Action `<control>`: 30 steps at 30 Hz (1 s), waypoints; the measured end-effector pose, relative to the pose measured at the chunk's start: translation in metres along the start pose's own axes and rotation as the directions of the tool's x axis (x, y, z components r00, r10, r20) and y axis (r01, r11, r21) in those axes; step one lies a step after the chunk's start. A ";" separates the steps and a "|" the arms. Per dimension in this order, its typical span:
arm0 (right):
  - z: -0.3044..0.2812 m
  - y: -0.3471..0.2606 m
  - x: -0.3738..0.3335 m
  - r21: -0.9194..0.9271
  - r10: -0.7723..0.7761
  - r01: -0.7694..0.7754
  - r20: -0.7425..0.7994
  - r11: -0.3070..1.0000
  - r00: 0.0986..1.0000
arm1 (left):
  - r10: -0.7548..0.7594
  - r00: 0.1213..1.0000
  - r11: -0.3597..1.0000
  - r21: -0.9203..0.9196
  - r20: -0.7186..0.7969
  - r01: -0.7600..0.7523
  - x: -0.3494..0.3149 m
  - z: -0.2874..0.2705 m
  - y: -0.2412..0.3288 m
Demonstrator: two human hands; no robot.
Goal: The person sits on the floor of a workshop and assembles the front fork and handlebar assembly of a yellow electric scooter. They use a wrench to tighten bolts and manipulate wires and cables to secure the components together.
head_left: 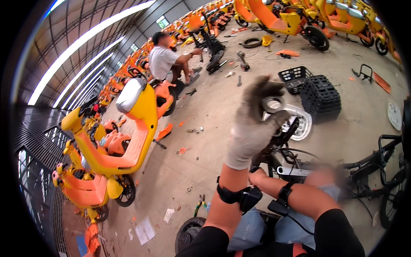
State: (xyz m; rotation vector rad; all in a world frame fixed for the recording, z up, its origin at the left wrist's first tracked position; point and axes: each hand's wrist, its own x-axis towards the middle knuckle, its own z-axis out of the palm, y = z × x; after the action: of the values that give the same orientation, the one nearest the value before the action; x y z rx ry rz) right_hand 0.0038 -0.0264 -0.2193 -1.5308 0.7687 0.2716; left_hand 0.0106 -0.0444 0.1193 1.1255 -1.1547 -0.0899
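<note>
My left hand, in a whitish work glove with blackened fingers, is raised over the stripped scooter. Its thumb and forefinger curl around a grey metal ring. Behind the left wrist, my right hand reaches into the dark scooter frame; its fingers are hidden. A silver wrench lies beside my right forearm, partly covered by a blurred patch. Just beyond the left hand is a white round cover with slots. Black straps with small boxes sit on both forearms.
Black plastic baskets lie on the floor ahead. A yellow-orange scooter stands at left, and a seated person works farther off. Pliers, a black wheel, paper and small parts are scattered on the concrete. Rows of scooters fill the back.
</note>
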 end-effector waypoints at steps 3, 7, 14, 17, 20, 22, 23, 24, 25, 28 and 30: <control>-0.004 -0.012 -0.013 -0.057 0.103 -0.103 -0.012 0.993 0.995 | 0.039 0.987 0.995 -0.079 -0.154 -0.052 -0.004 -0.018 -0.003; -0.008 -0.012 -0.014 -0.065 0.091 -0.092 -0.022 0.994 0.996 | 0.051 0.951 0.991 -0.104 -0.304 -0.086 0.001 -0.021 -0.004; 0.008 -0.003 -0.007 -0.104 0.079 -0.089 -0.096 0.991 0.992 | -0.020 0.880 0.994 -0.105 -0.474 -0.034 -0.010 -0.045 -0.026; 0.013 0.000 -0.002 -0.071 0.121 -0.126 -0.071 0.990 0.990 | -0.062 0.823 0.992 -0.124 -0.565 -0.010 -0.019 -0.064 -0.046; 0.009 -0.003 -0.005 -0.046 0.130 -0.132 -0.044 0.990 0.991 | -0.107 0.766 0.991 -0.132 -0.634 0.029 -0.028 -0.079 -0.064; 0.009 0.002 0.006 -0.037 0.148 -0.146 0.030 0.989 0.989 | -0.162 0.725 0.984 -0.161 -0.669 0.072 -0.035 -0.087 -0.070; 0.014 0.007 0.008 -0.013 0.122 -0.122 0.002 0.992 0.993 | -0.180 0.710 0.981 -0.179 -0.681 0.078 -0.039 -0.089 -0.069; 0.013 0.014 0.010 -0.015 0.101 -0.101 0.012 0.995 0.995 | -0.193 0.695 0.980 -0.171 -0.692 0.102 -0.042 -0.092 -0.068; 0.011 0.016 0.017 -0.016 0.081 -0.081 0.022 0.997 0.996 | -0.206 0.680 0.978 -0.164 -0.703 0.126 -0.044 -0.096 -0.067; 0.003 0.017 0.010 0.008 0.105 -0.106 0.074 0.994 0.992 | -0.242 0.642 0.968 -0.142 -0.727 0.205 -0.061 -0.101 -0.058; 0.007 0.024 0.016 0.108 0.007 -0.015 0.069 0.994 0.998 | -0.242 0.611 0.964 -0.112 -0.753 0.243 -0.060 -0.099 -0.034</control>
State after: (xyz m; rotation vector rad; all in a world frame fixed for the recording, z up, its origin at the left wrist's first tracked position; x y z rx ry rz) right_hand 0.0030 -0.0228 -0.2490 -1.4085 0.7263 0.2848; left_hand 0.0733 0.0383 0.0576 1.1430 -0.2242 0.1742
